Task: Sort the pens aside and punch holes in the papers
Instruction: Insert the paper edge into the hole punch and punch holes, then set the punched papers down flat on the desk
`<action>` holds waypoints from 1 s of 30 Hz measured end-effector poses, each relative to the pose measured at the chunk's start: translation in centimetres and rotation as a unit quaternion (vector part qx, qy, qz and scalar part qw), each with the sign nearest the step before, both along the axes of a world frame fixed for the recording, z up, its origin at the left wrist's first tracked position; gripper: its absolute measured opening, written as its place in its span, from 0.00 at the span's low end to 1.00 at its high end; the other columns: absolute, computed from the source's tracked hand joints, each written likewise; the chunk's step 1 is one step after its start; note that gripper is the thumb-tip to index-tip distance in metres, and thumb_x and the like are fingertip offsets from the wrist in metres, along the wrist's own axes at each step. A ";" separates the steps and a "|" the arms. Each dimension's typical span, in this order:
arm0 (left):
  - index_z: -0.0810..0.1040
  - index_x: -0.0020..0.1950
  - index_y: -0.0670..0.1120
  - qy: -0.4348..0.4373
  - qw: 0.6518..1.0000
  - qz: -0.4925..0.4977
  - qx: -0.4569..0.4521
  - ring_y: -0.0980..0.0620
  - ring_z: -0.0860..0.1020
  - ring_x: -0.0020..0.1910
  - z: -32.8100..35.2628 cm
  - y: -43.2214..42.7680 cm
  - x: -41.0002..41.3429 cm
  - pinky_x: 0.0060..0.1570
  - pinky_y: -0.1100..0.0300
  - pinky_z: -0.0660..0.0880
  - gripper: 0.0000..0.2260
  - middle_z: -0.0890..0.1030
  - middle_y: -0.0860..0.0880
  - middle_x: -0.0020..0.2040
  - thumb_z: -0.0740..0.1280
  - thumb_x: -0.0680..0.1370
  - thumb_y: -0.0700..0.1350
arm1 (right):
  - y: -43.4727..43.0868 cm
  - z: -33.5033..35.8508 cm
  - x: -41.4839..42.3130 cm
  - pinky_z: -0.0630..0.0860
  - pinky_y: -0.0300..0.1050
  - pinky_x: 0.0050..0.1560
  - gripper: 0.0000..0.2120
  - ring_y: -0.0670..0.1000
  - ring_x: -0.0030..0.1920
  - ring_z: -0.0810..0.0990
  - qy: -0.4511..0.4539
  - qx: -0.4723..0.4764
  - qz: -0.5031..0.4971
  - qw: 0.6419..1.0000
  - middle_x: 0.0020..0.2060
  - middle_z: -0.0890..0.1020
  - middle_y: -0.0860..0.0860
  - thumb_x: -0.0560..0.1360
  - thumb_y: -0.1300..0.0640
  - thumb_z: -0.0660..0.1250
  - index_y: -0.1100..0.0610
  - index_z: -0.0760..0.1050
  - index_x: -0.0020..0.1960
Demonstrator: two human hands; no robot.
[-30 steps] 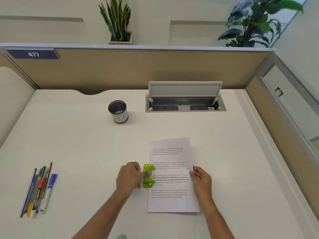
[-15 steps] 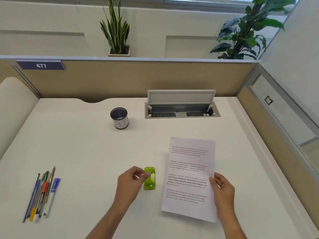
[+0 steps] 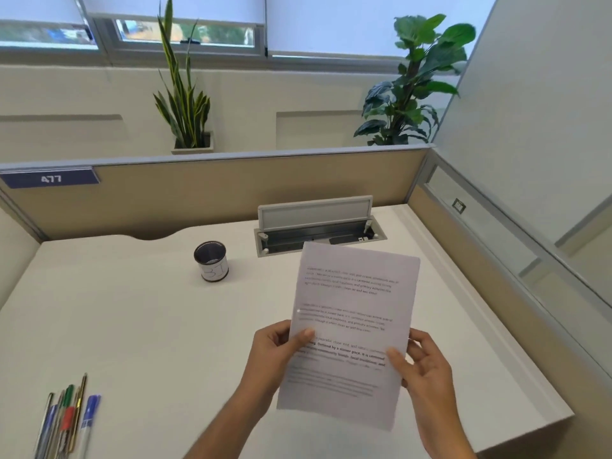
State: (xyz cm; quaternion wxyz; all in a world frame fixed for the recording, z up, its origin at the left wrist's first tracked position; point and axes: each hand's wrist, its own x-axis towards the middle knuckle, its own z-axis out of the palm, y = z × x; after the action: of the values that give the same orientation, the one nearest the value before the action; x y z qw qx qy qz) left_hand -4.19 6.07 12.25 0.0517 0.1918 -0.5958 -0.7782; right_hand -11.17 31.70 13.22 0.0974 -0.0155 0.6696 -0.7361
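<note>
White desk (image 3: 132,326) under me, partition behind. Both my hands pinch the paper (image 3: 354,326) off the desk: left hand (image 3: 275,356) on its left edge, right hand (image 3: 424,366) on its right, thumbs in front. Its long axis runs away from me, tilted slightly right, top toward the cable box (image 3: 318,233). Pens (image 3: 66,415) lie well off to my left. 0.5 s ago only my right hand held the paper; the green punch has gone from view.
</note>
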 end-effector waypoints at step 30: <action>0.89 0.53 0.49 -0.080 0.989 0.105 -0.071 0.42 0.90 0.51 -6.1 13.9 -11.8 0.55 0.42 0.87 0.09 0.92 0.45 0.51 0.79 0.78 0.52 | 9.4 -7.1 -15.1 0.83 0.35 0.40 0.09 0.46 0.41 0.90 -0.039 0.038 -0.010 0.998 0.44 0.92 0.52 0.80 0.69 0.72 0.57 0.83 0.54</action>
State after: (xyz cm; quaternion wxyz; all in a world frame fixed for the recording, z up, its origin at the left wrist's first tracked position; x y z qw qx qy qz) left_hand -15.98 19.93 6.20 0.0994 0.3107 -0.6284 -0.7062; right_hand -26.32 41.08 6.16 0.1165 0.0232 0.6931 -0.7110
